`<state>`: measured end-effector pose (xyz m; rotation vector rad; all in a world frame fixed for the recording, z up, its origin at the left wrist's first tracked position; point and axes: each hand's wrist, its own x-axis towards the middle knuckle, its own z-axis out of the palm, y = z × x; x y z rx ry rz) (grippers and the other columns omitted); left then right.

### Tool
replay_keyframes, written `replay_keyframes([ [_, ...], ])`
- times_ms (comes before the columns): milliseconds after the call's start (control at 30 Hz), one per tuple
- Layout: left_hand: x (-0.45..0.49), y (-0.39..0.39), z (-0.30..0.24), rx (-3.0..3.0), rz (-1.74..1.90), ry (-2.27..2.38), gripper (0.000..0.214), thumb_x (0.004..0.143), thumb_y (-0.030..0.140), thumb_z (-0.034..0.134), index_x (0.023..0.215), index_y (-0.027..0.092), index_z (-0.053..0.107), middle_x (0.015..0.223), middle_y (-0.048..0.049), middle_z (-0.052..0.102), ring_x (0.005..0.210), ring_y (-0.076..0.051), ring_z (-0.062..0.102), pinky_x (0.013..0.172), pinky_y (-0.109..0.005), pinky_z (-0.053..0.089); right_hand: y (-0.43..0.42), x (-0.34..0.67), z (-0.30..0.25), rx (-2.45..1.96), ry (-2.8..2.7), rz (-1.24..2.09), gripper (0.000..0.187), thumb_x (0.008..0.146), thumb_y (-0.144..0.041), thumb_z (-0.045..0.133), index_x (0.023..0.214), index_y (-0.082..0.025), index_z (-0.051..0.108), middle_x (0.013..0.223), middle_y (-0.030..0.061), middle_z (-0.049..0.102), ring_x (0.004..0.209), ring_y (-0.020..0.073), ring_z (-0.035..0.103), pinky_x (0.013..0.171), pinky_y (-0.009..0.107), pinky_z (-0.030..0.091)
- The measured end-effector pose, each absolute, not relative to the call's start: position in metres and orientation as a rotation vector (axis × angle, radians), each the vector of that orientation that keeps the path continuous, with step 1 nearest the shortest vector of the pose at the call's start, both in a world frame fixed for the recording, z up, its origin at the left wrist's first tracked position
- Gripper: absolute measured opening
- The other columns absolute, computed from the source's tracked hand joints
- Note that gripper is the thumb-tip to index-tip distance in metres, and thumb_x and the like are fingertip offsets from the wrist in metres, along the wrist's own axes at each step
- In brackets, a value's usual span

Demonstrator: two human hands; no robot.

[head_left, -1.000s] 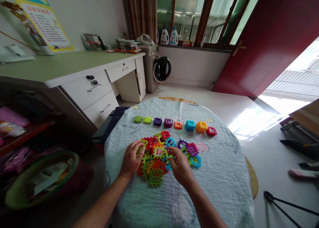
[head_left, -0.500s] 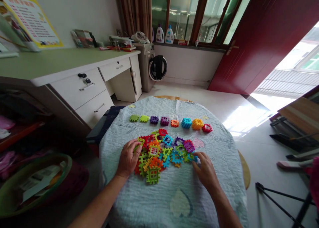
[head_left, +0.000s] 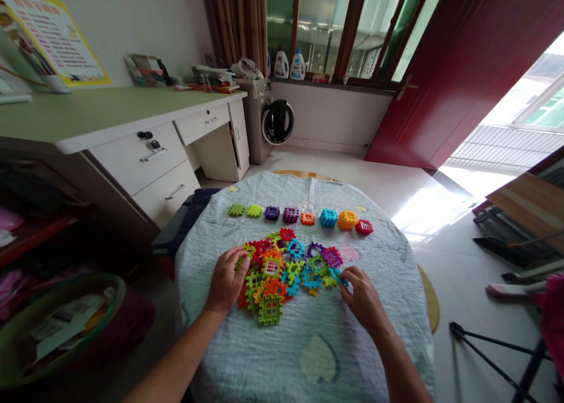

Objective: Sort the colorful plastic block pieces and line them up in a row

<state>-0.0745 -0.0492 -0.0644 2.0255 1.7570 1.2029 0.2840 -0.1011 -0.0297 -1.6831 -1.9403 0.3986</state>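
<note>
A heap of flat, toothed plastic building tiles (head_left: 288, 271) in many colours lies in the middle of a round table under a pale blue quilted cloth (head_left: 308, 356). My left hand (head_left: 227, 279) rests on the heap's left edge, fingers curled over green and yellow tiles. At the heap's right edge my right hand (head_left: 363, 297) has its fingertips pinched on a blue tile (head_left: 341, 281). Beyond the heap, a row of assembled tile blocks (head_left: 304, 217) runs from green on the left through purple, orange and blue to red on the right.
A long desk with white drawers (head_left: 150, 156) stands at the left, a green basket (head_left: 61, 326) below it. A small washing machine (head_left: 275, 121) sits under the window. A dark red door (head_left: 462, 68) stands open at the right. Black tripod legs (head_left: 493, 347) lie on the floor.
My right hand left the middle of the heap and went to its right edge, where it now pinches a blue tile. The heap got spread rightward. My left hand stayed put.
</note>
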Motion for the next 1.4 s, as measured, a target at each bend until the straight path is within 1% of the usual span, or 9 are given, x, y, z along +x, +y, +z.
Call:
replay_keyframes([
  [200,-0.075,-0.049,-0.064,2.013,1.200,1.751,0.039,0.095,0.050,0.043,0.098,0.020,0.067,0.114,-0.0116,0.066,0.113,-0.027,0.059,0.105,-0.048,0.045,-0.105,0.289,-0.007,-1.641,-1.974,0.670,0.023,0.091,-0.026,0.048,0.083,-0.021,0.069,0.076,0.0029,0.063,0.069,0.0163,0.058,0.068,0.029,0.046],
  [267,-0.075,-0.049,-0.064,2.012,1.200,1.756,0.039,0.095,0.050,0.043,0.098,0.020,0.067,0.114,-0.0116,0.066,0.113,-0.027,0.059,0.105,-0.048,0.045,-0.103,0.289,-0.007,-1.662,-2.003,0.662,0.021,0.089,-0.025,0.050,0.089,-0.021,0.071,0.080,0.0033,0.065,0.073,0.0173,0.060,0.071,0.030,0.046],
  [367,-0.074,-0.049,-0.064,2.014,1.206,1.757,0.039,0.095,0.050,0.043,0.098,0.020,0.067,0.113,-0.0113,0.066,0.113,-0.027,0.059,0.105,-0.047,0.045,-0.099,0.280,-0.014,-1.727,-1.965,0.393,0.021,0.085,-0.023,0.056,0.102,-0.022,0.070,0.093,0.0061,0.065,0.088,0.0216,0.060,0.082,0.036,0.047],
  [433,-0.074,-0.049,-0.064,2.011,1.211,1.756,0.039,0.095,0.050,0.043,0.098,0.020,0.067,0.113,-0.0112,0.066,0.113,-0.027,0.059,0.105,-0.047,0.045,-0.097,0.266,-0.017,-1.695,-1.997,0.286,0.018,0.084,-0.023,0.060,0.100,-0.023,0.070,0.096,0.0065,0.063,0.091,0.0226,0.058,0.085,0.038,0.046],
  [733,-0.074,-0.048,-0.063,2.020,1.220,1.758,0.035,0.094,0.047,0.045,0.096,0.021,0.067,0.111,-0.0102,0.067,0.111,-0.026,0.060,0.103,-0.046,0.047,-0.098,0.215,-0.022,-1.710,-2.161,0.256,0.013,0.080,-0.018,0.069,0.090,-0.026,0.069,0.097,0.0064,0.061,0.093,0.0231,0.055,0.084,0.035,0.047],
  [1033,-0.074,-0.048,-0.064,2.031,1.219,1.762,0.035,0.094,0.047,0.045,0.095,0.020,0.067,0.109,-0.0104,0.067,0.109,-0.026,0.061,0.103,-0.046,0.047,-0.102,0.228,-0.021,-1.451,-2.124,0.353,0.021,0.090,-0.015,0.053,0.079,-0.023,0.068,0.087,0.0050,0.063,0.087,0.0190,0.055,0.080,0.032,0.047],
  [1133,-0.074,-0.047,-0.063,2.036,1.215,1.762,0.034,0.094,0.047,0.045,0.095,0.020,0.067,0.109,-0.0104,0.067,0.110,-0.026,0.060,0.103,-0.046,0.046,-0.102,0.235,-0.020,-1.420,-2.085,0.352,0.014,0.088,-0.018,0.057,0.090,-0.022,0.070,0.096,0.0062,0.064,0.093,0.0203,0.056,0.085,0.035,0.049],
  [1233,-0.073,-0.047,-0.063,2.033,1.211,1.766,0.034,0.094,0.047,0.045,0.094,0.020,0.067,0.109,-0.0103,0.067,0.109,-0.026,0.060,0.102,-0.046,0.046,-0.103,0.234,-0.019,-1.476,-2.158,0.351,0.024,0.083,-0.018,0.064,0.105,-0.025,0.070,0.108,0.0074,0.063,0.100,0.0234,0.055,0.091,0.040,0.048],
  [1400,-0.073,-0.047,-0.063,2.029,1.215,1.765,0.033,0.093,0.046,0.045,0.094,0.021,0.066,0.108,-0.0100,0.067,0.109,-0.026,0.061,0.102,-0.046,0.047,-0.106,0.223,-0.023,-1.555,-2.193,0.362,0.023,0.080,-0.008,0.060,0.091,-0.025,0.069,0.106,0.0068,0.064,0.099,0.0234,0.054,0.089,0.038,0.049],
])
